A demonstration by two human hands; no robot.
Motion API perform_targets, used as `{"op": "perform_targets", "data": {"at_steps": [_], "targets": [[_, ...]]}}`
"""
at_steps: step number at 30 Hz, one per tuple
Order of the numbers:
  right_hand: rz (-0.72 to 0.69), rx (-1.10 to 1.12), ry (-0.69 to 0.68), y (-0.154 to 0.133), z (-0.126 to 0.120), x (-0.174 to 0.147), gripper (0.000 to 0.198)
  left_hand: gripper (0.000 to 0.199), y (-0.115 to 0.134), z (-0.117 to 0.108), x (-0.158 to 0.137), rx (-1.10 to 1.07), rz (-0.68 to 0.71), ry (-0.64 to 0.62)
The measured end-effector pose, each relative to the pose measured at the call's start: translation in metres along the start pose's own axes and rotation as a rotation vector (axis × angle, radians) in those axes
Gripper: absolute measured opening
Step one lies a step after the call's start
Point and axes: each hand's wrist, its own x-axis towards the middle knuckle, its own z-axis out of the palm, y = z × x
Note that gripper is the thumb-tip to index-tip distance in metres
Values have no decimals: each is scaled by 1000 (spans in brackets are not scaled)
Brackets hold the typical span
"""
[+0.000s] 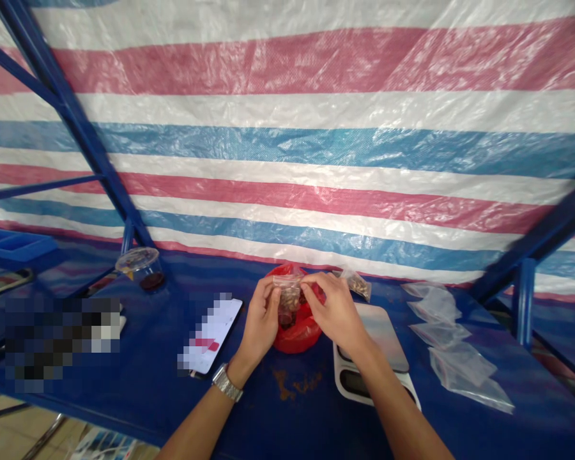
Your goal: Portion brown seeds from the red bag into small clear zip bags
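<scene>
Between my two hands is a small clear zip bag (pixel 289 295) with brownish pieces inside, too small to name. My left hand (pixel 262 313) grips its left edge between thumb and fingers; a metal watch sits on that wrist. At the bag's upper right edge, my right hand (pixel 333 310) pinches near the top strip. Below and behind the bag lies an open red plastic bag (pixel 297 338) with dark contents partly hidden. A white kitchen scale (pixel 381 338) stands to the right, partly covered by my right forearm.
Another filled zip bag (pixel 357 284) lies behind the scale. Several flat zip bags (pixel 460 358) overlap at the right. A phone (pixel 215 335) with a lit screen lies left, and a clear plastic tub (pixel 141 268) stands farther back. Blue frame bars (pixel 86 140) rise at both sides.
</scene>
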Motion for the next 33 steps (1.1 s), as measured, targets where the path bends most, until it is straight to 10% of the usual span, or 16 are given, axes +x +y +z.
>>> {"op": "perform_targets", "data": {"at_steps": [33], "targets": [[79,391,-93,-3,-13,1,15,24,-3,1,-9,121,60,-52]]}}
